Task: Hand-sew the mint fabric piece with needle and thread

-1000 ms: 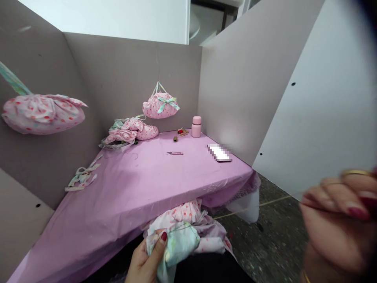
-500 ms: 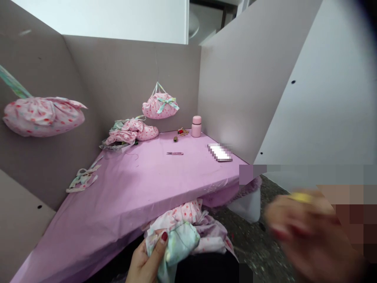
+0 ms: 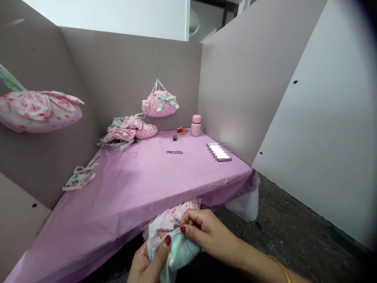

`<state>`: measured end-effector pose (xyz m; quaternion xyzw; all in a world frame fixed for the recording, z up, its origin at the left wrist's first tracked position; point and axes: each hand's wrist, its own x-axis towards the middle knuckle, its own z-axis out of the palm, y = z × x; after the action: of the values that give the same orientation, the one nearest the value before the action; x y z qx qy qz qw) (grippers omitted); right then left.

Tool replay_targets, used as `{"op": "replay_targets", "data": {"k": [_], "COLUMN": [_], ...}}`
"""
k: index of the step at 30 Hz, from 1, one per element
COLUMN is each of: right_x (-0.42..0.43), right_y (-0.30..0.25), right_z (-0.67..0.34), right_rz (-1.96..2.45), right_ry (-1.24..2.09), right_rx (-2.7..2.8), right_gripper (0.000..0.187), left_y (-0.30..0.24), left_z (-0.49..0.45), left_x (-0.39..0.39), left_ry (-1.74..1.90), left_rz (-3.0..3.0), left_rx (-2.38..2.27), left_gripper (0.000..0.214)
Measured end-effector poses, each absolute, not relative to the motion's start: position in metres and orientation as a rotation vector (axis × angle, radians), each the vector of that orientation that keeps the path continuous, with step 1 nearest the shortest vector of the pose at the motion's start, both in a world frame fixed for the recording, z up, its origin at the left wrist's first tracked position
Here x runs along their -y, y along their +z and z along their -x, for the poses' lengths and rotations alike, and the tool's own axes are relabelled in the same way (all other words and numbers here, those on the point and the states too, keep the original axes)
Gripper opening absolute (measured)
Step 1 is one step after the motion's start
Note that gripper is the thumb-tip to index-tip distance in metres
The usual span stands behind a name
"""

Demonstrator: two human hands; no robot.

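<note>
We sit at the near edge of a table under a pink cover, walled by grey boards. Just below that edge, our left hand firmly grasps a bundle of pale green and pink cloth, while our right hand pinches its upper part. Between those fingertips sits something small, too hidden to name. Holding the cloth this close keeps it well controlled.

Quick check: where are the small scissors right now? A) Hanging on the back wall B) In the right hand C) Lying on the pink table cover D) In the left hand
C: the small scissors lie on the pink table cover, apart from the left hand and the right hand.
</note>
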<state>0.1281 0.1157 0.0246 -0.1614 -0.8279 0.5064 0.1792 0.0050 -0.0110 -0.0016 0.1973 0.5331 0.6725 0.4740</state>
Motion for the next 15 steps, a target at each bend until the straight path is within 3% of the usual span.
{"op": "replay_targets", "data": {"k": [4,15], "right_x": [-0.108,-0.1], "right_y": [0.03,0.019], "right_z": [-0.13,-0.137], "right_rz": [0.371,0.227], "right_ry": [1.097,0.584], "right_rx": [2.407,2.556], "right_gripper": [0.019,0.028], "left_y": [0.0,0.005], "left_z": [-0.006,-0.003], "left_x": [0.012,0.013], "left_ry": [1.683,1.614], "left_rz": [-0.474,-0.585], "left_rx": [-1.29,-1.368], "left_gripper": [0.027,0.028]}}
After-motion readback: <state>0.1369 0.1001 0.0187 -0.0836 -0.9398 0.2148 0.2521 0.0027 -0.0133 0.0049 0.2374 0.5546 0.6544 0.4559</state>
